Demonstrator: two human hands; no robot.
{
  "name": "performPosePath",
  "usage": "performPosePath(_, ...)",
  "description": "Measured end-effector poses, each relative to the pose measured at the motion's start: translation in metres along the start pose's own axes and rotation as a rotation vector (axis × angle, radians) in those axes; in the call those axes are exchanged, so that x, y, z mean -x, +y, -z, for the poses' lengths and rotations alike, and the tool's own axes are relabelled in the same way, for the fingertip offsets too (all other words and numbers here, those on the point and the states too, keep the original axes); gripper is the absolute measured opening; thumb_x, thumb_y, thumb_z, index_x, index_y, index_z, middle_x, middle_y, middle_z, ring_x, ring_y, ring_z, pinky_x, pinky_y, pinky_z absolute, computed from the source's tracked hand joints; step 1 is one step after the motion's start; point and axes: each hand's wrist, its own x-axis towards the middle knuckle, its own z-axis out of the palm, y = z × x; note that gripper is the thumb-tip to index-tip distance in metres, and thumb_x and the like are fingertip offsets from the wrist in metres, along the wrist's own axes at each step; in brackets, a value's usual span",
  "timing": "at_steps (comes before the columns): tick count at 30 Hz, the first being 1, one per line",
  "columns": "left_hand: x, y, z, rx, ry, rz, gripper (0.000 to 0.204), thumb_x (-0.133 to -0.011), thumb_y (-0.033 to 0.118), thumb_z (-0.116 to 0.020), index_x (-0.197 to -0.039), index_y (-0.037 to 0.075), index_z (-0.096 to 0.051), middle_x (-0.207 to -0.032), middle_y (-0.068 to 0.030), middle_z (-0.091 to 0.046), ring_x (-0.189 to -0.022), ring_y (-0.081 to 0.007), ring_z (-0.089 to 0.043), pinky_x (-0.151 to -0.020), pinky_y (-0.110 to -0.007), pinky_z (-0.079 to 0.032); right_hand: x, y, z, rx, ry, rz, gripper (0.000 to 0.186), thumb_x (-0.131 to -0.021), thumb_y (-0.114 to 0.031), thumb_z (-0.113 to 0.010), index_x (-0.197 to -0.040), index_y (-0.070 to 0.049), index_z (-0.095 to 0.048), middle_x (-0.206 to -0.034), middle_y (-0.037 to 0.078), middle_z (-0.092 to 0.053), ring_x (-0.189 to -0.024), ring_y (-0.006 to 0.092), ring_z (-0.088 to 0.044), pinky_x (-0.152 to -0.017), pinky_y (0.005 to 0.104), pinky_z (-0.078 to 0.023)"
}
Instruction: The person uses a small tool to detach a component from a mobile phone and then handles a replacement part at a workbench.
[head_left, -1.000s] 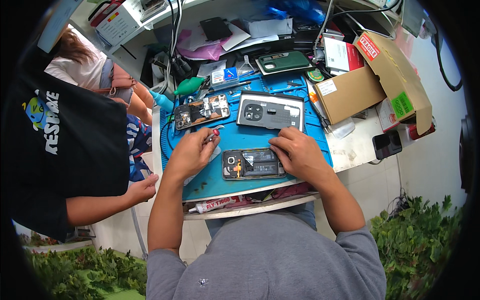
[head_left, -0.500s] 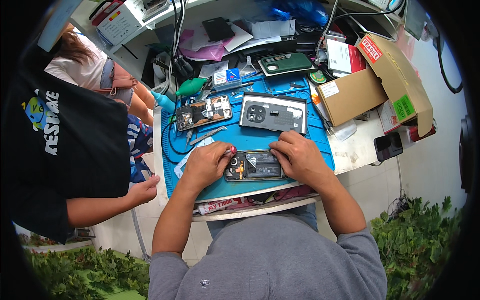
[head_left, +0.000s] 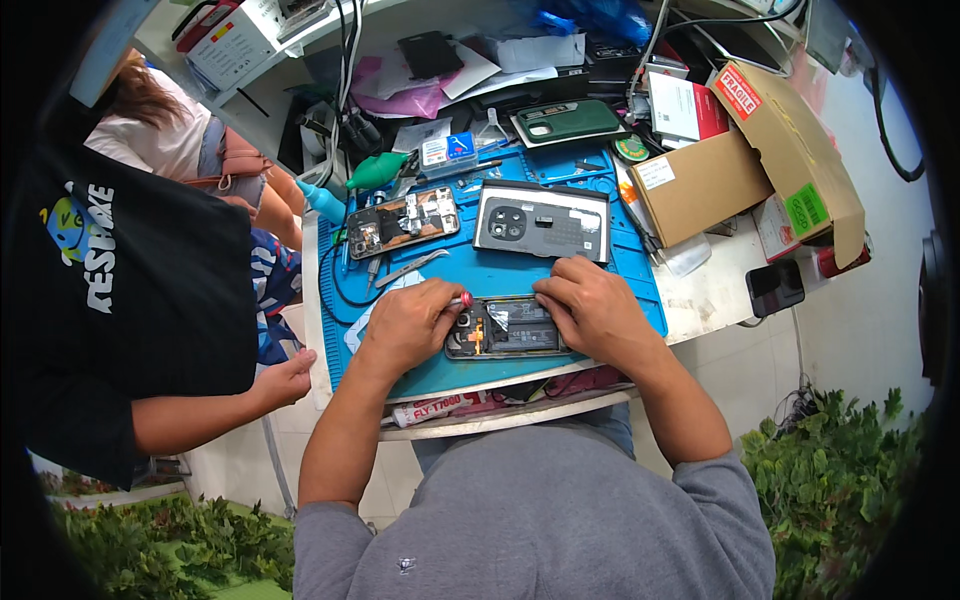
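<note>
An opened phone lies on the blue repair mat near the bench's front edge, its black battery and an orange flex cable exposed. My left hand is closed at the phone's left end, around a slim tool with a red cap; the hand hides most of that tool. At the phone's far right corner, my right hand grips the edge with bent fingers. Beyond the phone lie a dark back cover with camera openings and a second opened phone. Metal tweezers rest beside my left hand.
A green phone case, a clear box with a blue label and a green air blower stand farther back. Cardboard boxes and a black phone are on the right. Another person's hand touches the bench's left edge.
The whole view has shifted slightly leftward. Both my hands keep their places at the phone, and the red-capped tool stays in my left hand.
</note>
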Motion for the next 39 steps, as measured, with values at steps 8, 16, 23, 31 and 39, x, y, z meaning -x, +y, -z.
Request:
performPosePath(8, -0.001, 0.0, 0.001, -0.043, -0.013, -0.016, 0.011, -0.099, 0.011, -0.078, -0.109, 0.011, -0.075, -0.093, -0.0091, -0.076, -0.079, -0.0314, -0.075, -0.068, -0.043, -0.057, 0.0, 0.002, -0.002, -0.019, 0.024, 0.012, 0.011, -0.096, -0.012, -0.078, -0.103, -0.003, -0.079, -0.095, 0.01, -0.067, -0.095, 0.0311, -0.07, -0.077, 0.0445, -0.06)
performPosePath(16, 0.001, -0.006, 0.008, 0.14, -0.05, 0.117, 0.014, -0.102, 0.014, -0.079, -0.112, 0.006, -0.082, -0.086, -0.0093, -0.074, -0.073, -0.024, -0.071, -0.065, -0.038, -0.054, 0.0, 0.001, -0.001, -0.006, 0.014, 0.003, 0.012, -0.096, -0.01, -0.078, -0.105, -0.004, -0.08, -0.096, 0.009, -0.068, -0.094, 0.0304, -0.07, -0.077, 0.0436, -0.059)
performPosePath(23, 0.004, -0.008, 0.027, 0.478, 0.203, 0.248, 0.03, -0.117, 0.023, -0.064, -0.119, -0.004, -0.079, -0.093, -0.0041, -0.076, -0.075, -0.0119, -0.065, -0.07, -0.03, -0.053, -0.001, -0.006, 0.0, -0.022, 0.014, 0.004, 0.013, -0.094, -0.009, -0.08, -0.106, -0.004, -0.081, -0.095, 0.009, -0.068, -0.094, 0.0301, -0.069, -0.078, 0.0424, -0.058)
performPosePath(31, 0.007, -0.009, 0.003, 1.081, 0.454, 0.326, 0.045, -0.111, 0.01, -0.073, -0.151, -0.002, -0.059, -0.114, -0.0142, -0.078, -0.1, -0.0199, -0.079, -0.088, -0.029, -0.063, -0.005, -0.023, -0.002, -0.029, -0.103, 0.135, 0.06, -0.086, -0.041, -0.091, -0.129, -0.003, -0.074, -0.124, 0.013, -0.068, -0.121, 0.0332, -0.062, -0.107, 0.049, -0.049)
performPosePath(39, 0.008, 0.007, -0.012, 1.043, 0.55, 0.396, 0.095, -0.107, 0.005, -0.075, -0.178, 0.013, -0.011, -0.112, -0.016, -0.078, -0.091, -0.0256, -0.082, -0.077, -0.036, -0.071, -0.004, -0.021, -0.01, -0.001, -0.19, 0.111, 0.076, -0.081, -0.048, -0.094, -0.139, -0.005, -0.07, -0.132, 0.013, -0.068, -0.128, 0.0331, -0.062, -0.116, 0.0495, -0.044)
